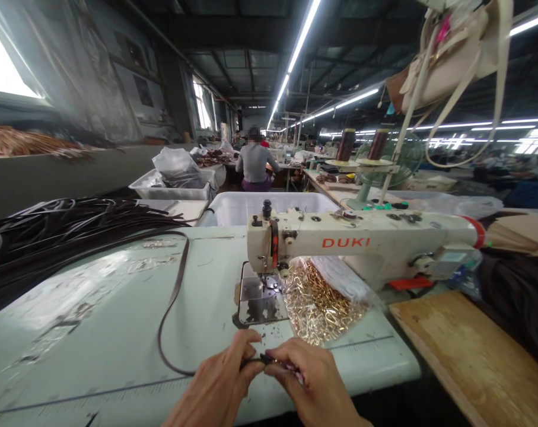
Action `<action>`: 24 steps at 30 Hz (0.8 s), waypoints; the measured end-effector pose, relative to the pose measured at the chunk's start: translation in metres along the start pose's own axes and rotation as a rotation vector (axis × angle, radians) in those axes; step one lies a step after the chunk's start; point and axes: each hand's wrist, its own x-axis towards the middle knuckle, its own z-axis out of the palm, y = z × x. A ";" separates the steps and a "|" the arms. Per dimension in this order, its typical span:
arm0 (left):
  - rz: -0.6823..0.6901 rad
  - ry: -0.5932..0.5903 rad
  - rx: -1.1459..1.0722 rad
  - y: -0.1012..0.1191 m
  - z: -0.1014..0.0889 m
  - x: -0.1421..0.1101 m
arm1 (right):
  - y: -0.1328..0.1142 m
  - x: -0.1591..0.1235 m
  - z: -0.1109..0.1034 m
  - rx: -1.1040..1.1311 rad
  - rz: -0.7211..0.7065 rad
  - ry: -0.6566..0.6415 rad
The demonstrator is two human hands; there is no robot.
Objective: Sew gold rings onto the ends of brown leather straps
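L hand (226, 379) pinches thin dark-brown strap (173, 296) btwn thumb & fingertips; R hand (311, 376) pinches its end, nearly touching L, at front edge of pale-green table (117, 332), nr clear plastic bag of gold metal hooks (324, 302).

One left hand (224, 379), one right hand (315, 376), one sewing machine (384, 240), one fan (408, 155) and one wooden board (482, 350). Two large thread cones (345, 146), one person in grey (256, 163). One clear bag (349, 277), with gold hooks (317, 305) too many to count.
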 end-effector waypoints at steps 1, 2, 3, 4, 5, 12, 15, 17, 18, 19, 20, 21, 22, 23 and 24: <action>0.007 0.009 0.009 0.001 -0.001 0.000 | 0.001 -0.001 0.001 0.001 -0.005 -0.002; 0.031 0.018 0.019 0.003 -0.002 -0.001 | 0.002 -0.001 0.001 0.005 -0.007 -0.002; 0.060 0.028 0.028 0.004 -0.003 -0.002 | 0.002 -0.002 0.002 0.012 -0.008 0.002; 0.083 0.049 0.035 0.006 -0.004 -0.003 | 0.002 -0.002 0.002 0.020 -0.012 0.011; 0.107 0.079 0.036 0.007 -0.005 -0.004 | 0.002 -0.001 0.003 0.027 -0.016 0.024; 0.134 0.132 0.061 -0.006 -0.006 -0.005 | 0.002 0.000 0.005 0.048 0.023 0.056; 0.111 0.059 0.020 -0.013 -0.004 -0.003 | 0.001 0.000 0.006 0.056 0.038 0.057; 0.096 -0.001 -0.006 -0.013 -0.003 -0.001 | 0.000 0.000 0.008 0.062 0.061 0.068; 0.079 -0.012 -0.007 -0.013 -0.003 0.000 | 0.000 0.000 0.009 0.068 0.073 0.072; 0.062 -0.025 0.000 -0.012 -0.004 0.002 | 0.000 0.000 0.011 0.078 0.088 0.072; 0.049 -0.039 0.014 -0.012 -0.005 0.005 | 0.001 0.001 0.013 0.090 0.107 0.070; 0.044 -0.051 0.034 -0.013 -0.007 0.009 | 0.003 0.003 0.014 0.101 0.134 0.067; 0.052 -0.073 0.062 -0.014 -0.009 0.014 | 0.005 0.006 0.016 0.111 0.171 0.057; 0.070 -0.104 0.092 -0.016 -0.011 0.021 | 0.008 0.011 0.017 0.115 0.216 0.037; 0.093 -0.140 0.121 -0.020 -0.014 0.029 | 0.011 0.017 0.017 0.099 0.261 0.009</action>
